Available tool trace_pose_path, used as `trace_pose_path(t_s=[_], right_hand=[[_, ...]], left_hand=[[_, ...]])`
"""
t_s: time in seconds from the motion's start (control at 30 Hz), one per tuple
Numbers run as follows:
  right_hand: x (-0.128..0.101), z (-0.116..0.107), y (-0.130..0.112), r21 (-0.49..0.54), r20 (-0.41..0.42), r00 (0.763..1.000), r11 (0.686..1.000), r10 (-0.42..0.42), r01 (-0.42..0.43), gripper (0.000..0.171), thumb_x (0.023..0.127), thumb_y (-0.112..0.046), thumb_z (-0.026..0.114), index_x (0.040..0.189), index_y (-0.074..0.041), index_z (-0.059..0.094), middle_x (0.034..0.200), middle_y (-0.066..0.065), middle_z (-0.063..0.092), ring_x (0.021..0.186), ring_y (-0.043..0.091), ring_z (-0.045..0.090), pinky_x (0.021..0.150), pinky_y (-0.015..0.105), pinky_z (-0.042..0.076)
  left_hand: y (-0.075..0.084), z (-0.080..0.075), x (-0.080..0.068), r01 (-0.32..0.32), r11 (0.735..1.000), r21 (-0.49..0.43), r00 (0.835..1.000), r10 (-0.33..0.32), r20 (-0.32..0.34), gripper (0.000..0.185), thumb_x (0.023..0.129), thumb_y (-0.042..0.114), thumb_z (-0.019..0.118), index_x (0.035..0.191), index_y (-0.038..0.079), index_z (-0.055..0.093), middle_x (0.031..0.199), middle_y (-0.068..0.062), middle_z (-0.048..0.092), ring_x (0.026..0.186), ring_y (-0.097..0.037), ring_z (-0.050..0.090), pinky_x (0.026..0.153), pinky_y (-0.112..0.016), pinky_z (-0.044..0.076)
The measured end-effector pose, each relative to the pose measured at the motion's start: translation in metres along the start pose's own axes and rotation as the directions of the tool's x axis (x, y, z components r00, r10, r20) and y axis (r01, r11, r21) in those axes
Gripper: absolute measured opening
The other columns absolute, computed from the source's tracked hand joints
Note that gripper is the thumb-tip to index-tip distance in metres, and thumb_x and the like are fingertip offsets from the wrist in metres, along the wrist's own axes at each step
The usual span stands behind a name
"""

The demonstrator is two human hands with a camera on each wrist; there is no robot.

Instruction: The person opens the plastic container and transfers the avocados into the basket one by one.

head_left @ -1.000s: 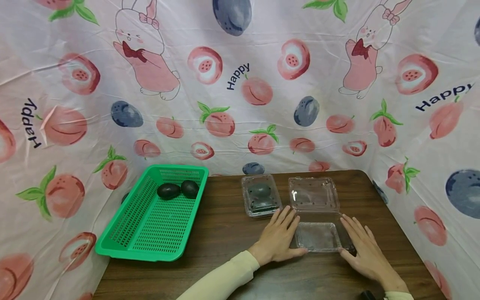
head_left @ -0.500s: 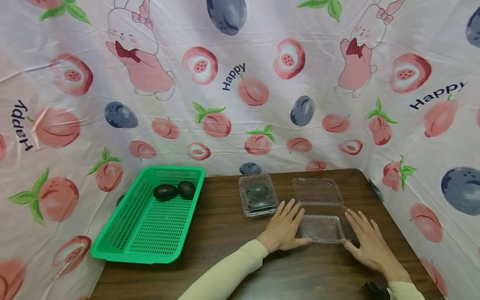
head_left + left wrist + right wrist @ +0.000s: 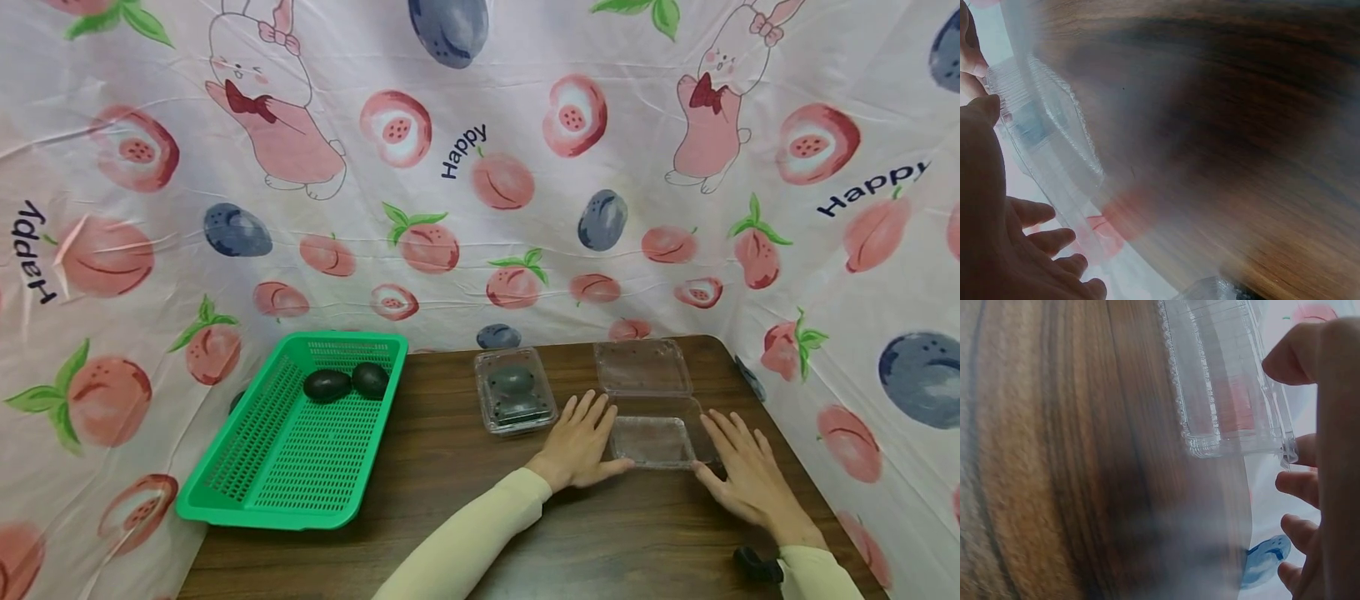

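— When checked, saw what grip?
— Saw left hand (image 3: 579, 442) and right hand (image 3: 744, 472) spread wide at opposite sides of open clear box (image 3: 652, 442).
— Found where?
— On table (image 3: 622, 537), right of closed box (image 3: 515, 392).

Tabletop (image 3: 442, 467), left: basket (image 3: 294, 467), two avocados (image 3: 327, 386) toward its far end | Centre: closed clamshell (image 3: 516, 390), fruit (image 3: 513, 379) inside | Right: open clamshell (image 3: 651, 442), lid (image 3: 643, 368) behind base, between left hand (image 3: 574, 451) and right hand (image 3: 740, 468) | Behind tabletop: printed curtain (image 3: 435, 187)
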State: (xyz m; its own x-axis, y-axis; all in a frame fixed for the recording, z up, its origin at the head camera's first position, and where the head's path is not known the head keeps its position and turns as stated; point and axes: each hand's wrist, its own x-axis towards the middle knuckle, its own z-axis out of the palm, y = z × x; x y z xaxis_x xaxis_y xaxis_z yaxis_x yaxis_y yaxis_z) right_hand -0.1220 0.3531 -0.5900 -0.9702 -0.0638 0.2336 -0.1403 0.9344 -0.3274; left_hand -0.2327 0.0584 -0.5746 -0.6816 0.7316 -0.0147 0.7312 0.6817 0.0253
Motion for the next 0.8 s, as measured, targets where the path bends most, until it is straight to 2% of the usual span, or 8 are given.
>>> trace_pose_path(t_s=[0.47,0.8], right_hand=[[0.01,-0.005,0.014,-0.049,-0.003,0.999,0.998,0.049,-0.049,0.076,0.108,-0.042,0.069,0.167,0.0,0.046,0.169,0.037,0.044,0.156,0.069,0.032,0.12,0.089,0.023],[0.012,-0.008,0.019,-0.056,0.003,0.997,0.996,0.076,-0.076,0.073,0.111,-0.043,0.065,0.166,0.001,0.047,0.169,0.038,0.043,0.155,0.071,0.031,0.12,0.091,0.023]], left_hand=[[0.006,0.003,0.02,0.046,0.994,-0.096,0.999,-0.045,0.004,0.091,0.112,0.079,0.039,0.181,0.021,0.029,0.191,-0.002,0.023,0.179,-0.03,0.02,0.146,-0.05,0.022],[0.011,0.003,0.027,0.077,0.987,-0.142,0.997,-0.077,0.004,0.087,0.113,0.078,0.038,0.18,0.024,0.031,0.19,0.002,0.024,0.179,-0.029,0.02,0.146,-0.051,0.022]])
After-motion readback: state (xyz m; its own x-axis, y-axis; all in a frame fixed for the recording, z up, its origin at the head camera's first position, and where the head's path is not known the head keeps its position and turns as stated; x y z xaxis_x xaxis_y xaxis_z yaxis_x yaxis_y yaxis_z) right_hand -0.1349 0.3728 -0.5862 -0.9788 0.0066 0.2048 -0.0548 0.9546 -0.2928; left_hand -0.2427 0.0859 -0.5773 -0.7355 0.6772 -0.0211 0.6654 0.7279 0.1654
